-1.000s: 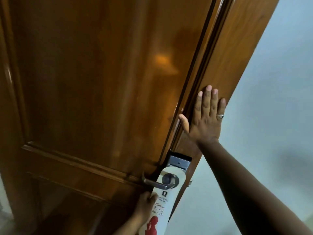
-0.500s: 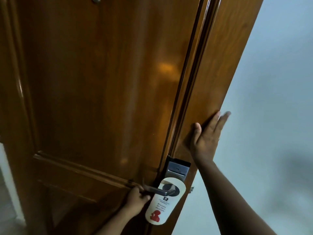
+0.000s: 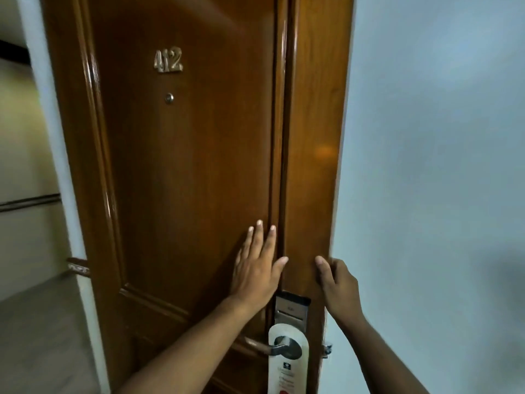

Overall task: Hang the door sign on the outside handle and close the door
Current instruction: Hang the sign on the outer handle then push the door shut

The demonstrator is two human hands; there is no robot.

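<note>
A brown wooden door [image 3: 184, 166] with brass numbers 412 fills the view. A white door sign [image 3: 286, 368] with red print hangs from the metal lever handle [image 3: 272, 347], below a silver lock plate [image 3: 291, 309]. My left hand [image 3: 255, 268] lies flat on the door panel, fingers spread, just above the lock. My right hand [image 3: 338, 282] curls around the door's right edge at about the same height. Neither hand touches the sign.
A pale blue wall [image 3: 431, 166] stands to the right of the door. To the left are a white frame [image 3: 56, 155] and a corridor with a grey floor [image 3: 37, 336]. A peephole [image 3: 169, 98] sits below the numbers.
My left hand has let go of the lever handle and moved up flat onto the door panel. My right hand slid down onto the door's edge. The view has tilted up, showing the numbers.
</note>
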